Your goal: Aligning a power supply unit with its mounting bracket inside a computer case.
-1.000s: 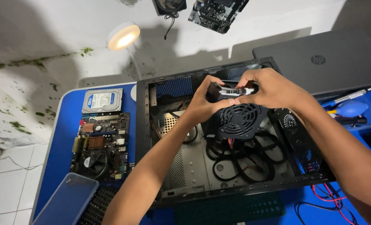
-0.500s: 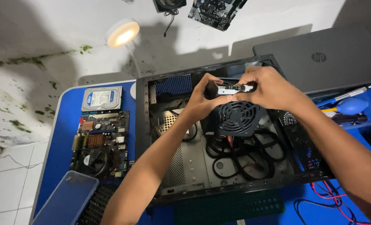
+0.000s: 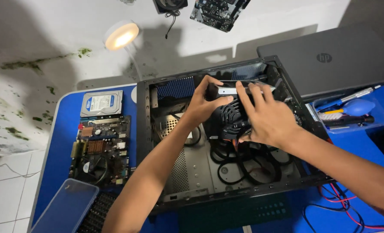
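Note:
An open black computer case [image 3: 145, 129] lies on its side on a blue table. Inside it sits a black power supply [image 3: 229, 113] with a round fan grille and a bundle of black cables [image 3: 248, 162]. My left hand [image 3: 202, 103] grips the left end of the power supply near the case's far wall. My right hand [image 3: 267, 115] lies over its right side, fingers spread on top and touching a silver strip [image 3: 226, 90] at its far edge.
A green motherboard [image 3: 100, 149] and a silver hard drive [image 3: 101, 102] lie left of the case. A clear plastic lid [image 3: 67, 207] sits at front left. A closed grey laptop [image 3: 330, 58] is at back right, a tray of tools [image 3: 351, 110] beside it. A round lamp [image 3: 121, 36] glows.
The view has shifted. My right hand has slid down over the power supply's top, now covering most of the fan grille. My left hand keeps its hold on the left end.

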